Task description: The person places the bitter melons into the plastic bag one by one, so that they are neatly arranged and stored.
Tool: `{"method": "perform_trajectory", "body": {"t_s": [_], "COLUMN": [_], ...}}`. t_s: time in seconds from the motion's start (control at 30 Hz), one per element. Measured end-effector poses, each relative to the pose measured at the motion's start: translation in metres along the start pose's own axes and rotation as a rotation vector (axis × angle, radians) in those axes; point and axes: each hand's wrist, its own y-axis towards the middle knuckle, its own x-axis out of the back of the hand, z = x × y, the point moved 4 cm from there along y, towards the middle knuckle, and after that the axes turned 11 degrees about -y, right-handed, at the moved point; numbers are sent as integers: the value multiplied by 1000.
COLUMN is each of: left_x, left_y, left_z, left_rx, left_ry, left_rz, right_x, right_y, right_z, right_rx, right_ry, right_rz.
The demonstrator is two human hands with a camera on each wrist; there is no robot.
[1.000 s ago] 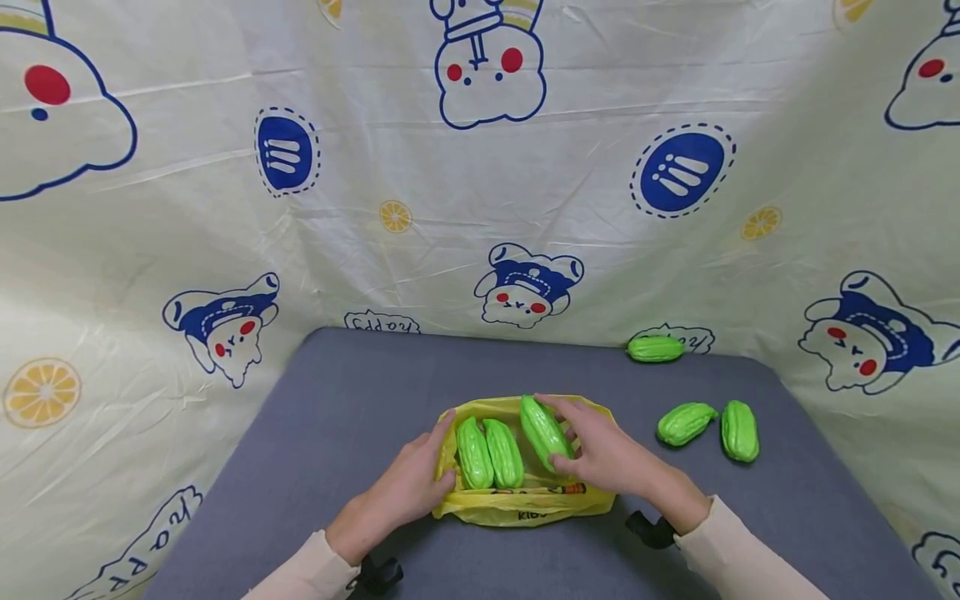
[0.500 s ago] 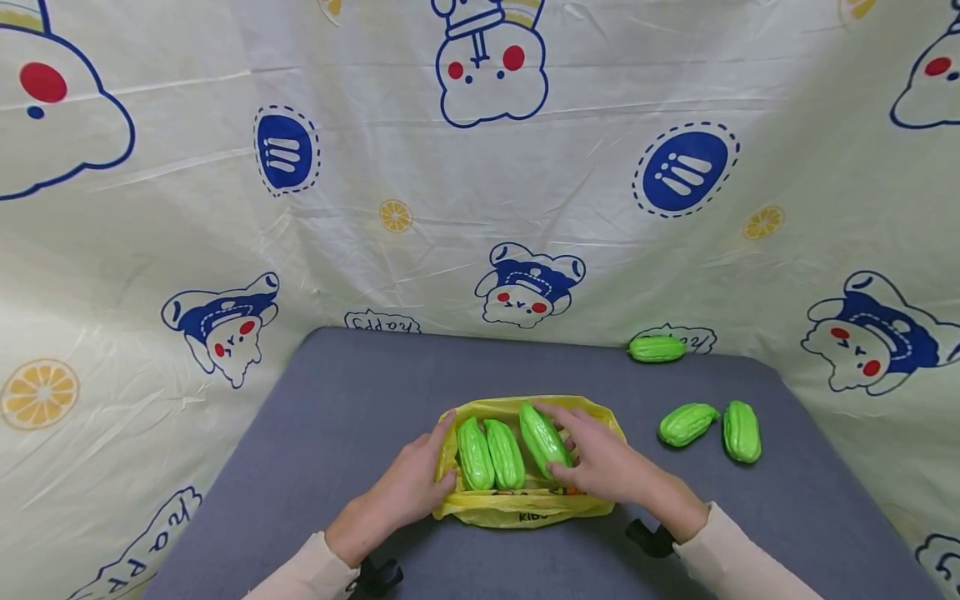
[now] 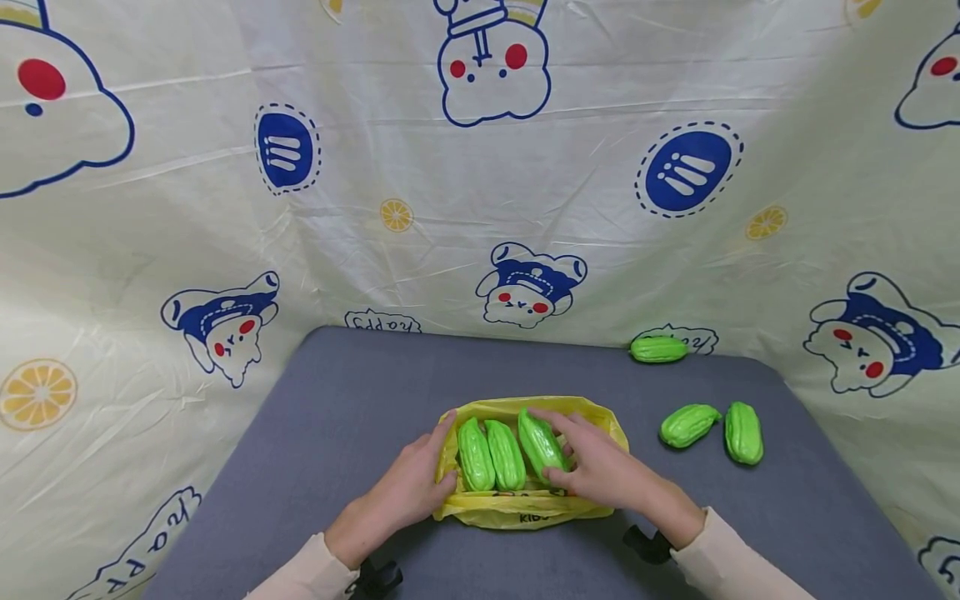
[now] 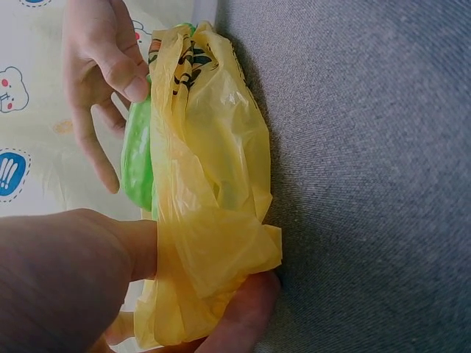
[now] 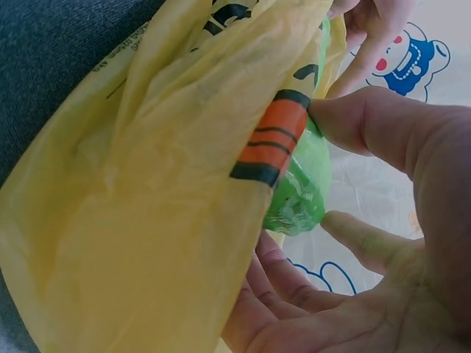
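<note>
A yellow plastic bag (image 3: pixel 525 512) lies with its mouth spread open on the table. My left hand (image 3: pixel 414 479) grips its left rim, thumb inside and fingers beneath the plastic, as the left wrist view shows. Two ridged green bitter melons (image 3: pixel 491 455) lie side by side in the bag's left part. Right of them, my right hand (image 3: pixel 600 458) holds a third bitter melon (image 3: pixel 540 444) inside the bag mouth. Thumb and a fingertip touch this melon (image 5: pixel 302 191) in the right wrist view, while the other fingers lie behind the bag edge. Its lower end is partly hidden by the bag.
Two more bitter melons (image 3: pixel 742 433) lie to the right of the bag. Another bitter melon (image 3: pixel 658 348) rests at the table's far edge, by the printed curtain (image 3: pixel 420 150). The grey table (image 3: pixel 337 392) extends on both sides of the bag.
My right hand has moved slightly down and left, lowering the third bitter melon deeper into the bag beside the other two. The left hand keeps its place on the rim.
</note>
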Motion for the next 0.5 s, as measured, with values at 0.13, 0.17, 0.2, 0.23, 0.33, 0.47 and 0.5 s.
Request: {"method": "perform_trajectory", "body": {"t_s": [0.13,0.17,0.2,0.23,0.33,0.47,0.5], "left_x": [-1,-1,-1,-1,-1,0,0], "left_y": [1,1,1,1,1,0,0], "left_z": [1,1,2,2,1,1,0], "left_rx": [10,8,10,9,7,7,7], "left_ry": [1,0,-1,-1,-5,-9,-9], "left_rz": [7,8,9,9,9,7,7], "right_x": [-1,-1,-2,-2,-3,-4,-4], "right_y": [0,0,0,0,0,1,0], "right_z": [0,0,0,0,-1,-1,-1], "right_rx": [3,5,6,7,0,-16,-16], "right_ry": [5,3,0,-2,-7,-4,-4], "right_rz": [4,3,3,3,0,-1,-1]}}
